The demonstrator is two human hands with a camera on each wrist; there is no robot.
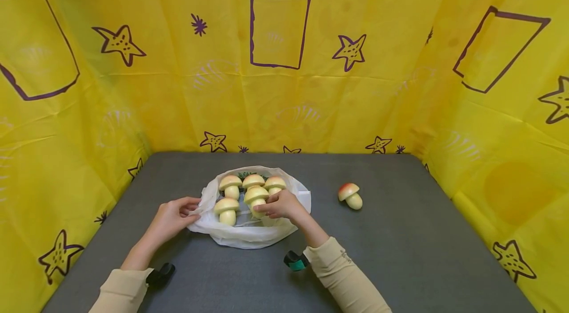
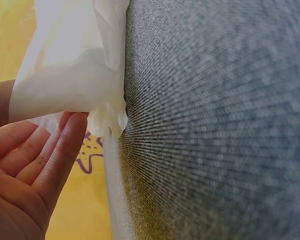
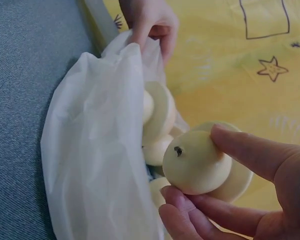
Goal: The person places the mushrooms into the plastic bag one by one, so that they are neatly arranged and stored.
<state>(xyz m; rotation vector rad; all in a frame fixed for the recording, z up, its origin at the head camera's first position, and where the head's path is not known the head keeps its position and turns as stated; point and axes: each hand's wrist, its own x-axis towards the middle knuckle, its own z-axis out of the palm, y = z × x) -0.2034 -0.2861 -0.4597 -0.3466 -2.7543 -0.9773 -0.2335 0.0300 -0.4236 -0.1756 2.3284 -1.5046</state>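
Observation:
A white plastic bag (image 1: 240,239) lies on the table with its mouth spread wide, several toy mushrooms (image 1: 227,206) inside it. My left hand (image 1: 174,216) pinches the bag's left rim between thumb and fingers; in the left wrist view the bag's film (image 2: 70,65) hangs over the fingertips. Over the bag's opening, my right hand (image 1: 284,205) grips one mushroom (image 1: 256,193) by its pale stem, cap upward. The right wrist view shows the stem's round end (image 3: 190,165) between thumb and fingers. Another mushroom (image 1: 349,195) with a reddish cap lies tipped on the table, right of the bag.
Some green leafy material (image 1: 244,174) shows behind the mushrooms at the bag's far side. The dark grey table (image 1: 400,254) is enclosed at the back and sides by yellow cloth (image 1: 284,105) with drawn stars and frames.

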